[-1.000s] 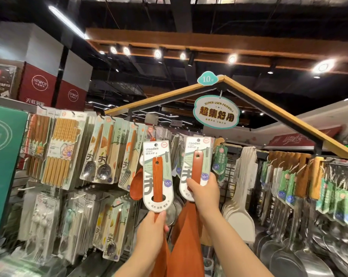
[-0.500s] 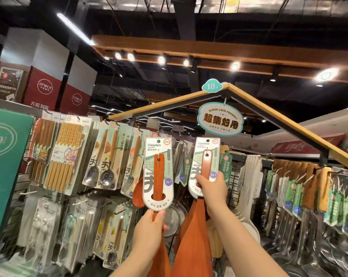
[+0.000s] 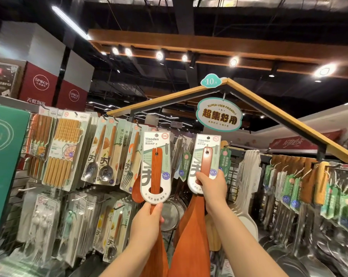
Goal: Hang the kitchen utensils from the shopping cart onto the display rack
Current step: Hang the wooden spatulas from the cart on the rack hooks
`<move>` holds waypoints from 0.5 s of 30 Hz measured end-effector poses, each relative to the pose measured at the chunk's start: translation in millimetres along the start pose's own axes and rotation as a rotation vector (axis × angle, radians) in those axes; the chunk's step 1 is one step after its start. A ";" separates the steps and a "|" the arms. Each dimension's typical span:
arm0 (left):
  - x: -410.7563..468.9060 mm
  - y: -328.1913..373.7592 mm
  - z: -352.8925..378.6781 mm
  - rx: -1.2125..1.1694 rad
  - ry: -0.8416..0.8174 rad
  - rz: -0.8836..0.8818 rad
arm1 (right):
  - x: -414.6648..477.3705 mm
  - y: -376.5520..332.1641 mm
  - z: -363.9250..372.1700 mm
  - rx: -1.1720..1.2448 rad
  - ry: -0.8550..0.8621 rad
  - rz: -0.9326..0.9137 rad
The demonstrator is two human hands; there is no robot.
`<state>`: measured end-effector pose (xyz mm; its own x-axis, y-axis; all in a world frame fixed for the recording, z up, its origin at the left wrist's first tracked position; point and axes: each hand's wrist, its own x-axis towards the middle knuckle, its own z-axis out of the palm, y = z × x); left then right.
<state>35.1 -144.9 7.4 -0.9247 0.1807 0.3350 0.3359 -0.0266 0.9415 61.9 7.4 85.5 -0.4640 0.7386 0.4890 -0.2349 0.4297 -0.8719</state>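
Note:
I hold up two reddish wooden turners, each with a white "Wooden" card around its handle. My left hand (image 3: 147,222) grips the handle of the left turner (image 3: 156,168) just below its card. My right hand (image 3: 212,186) grips the right turner (image 3: 206,162) at the lower part of its card. Both card tops reach the top row of hooks on the display rack (image 3: 129,116). Whether either card sits on a hook cannot be told. The wide blades hang below my wrists.
Packs of chopsticks (image 3: 63,148), spoons (image 3: 103,154) and forks hang at left, cutlery packs below. A green oval sign (image 3: 219,114) hangs under the wooden roof frame. Tagged wooden-handled tools (image 3: 308,180) and metal ladles fill the right rail. A green panel (image 3: 5,166) stands far left.
Both hands have lifted the turners slightly higher toward the top hooks, and the view has moved closer to the rack.

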 end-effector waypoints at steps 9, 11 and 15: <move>10.1 5.8 -7.7 -0.023 0.041 0.033 | -4.1 0.8 2.1 0.009 -0.038 0.043; 13.1 11.4 -10.7 -0.018 0.055 0.052 | -4.7 1.4 1.8 0.046 -0.050 0.052; 18.5 18.1 -13.8 -0.032 0.068 0.063 | -4.2 1.2 -0.3 0.133 -0.054 0.050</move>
<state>21.6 -155.6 31.1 -0.9125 0.1101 0.3939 0.3886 -0.0674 0.9189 63.8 5.0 82.3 -0.5226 0.7269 0.4455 -0.3192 0.3178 -0.8928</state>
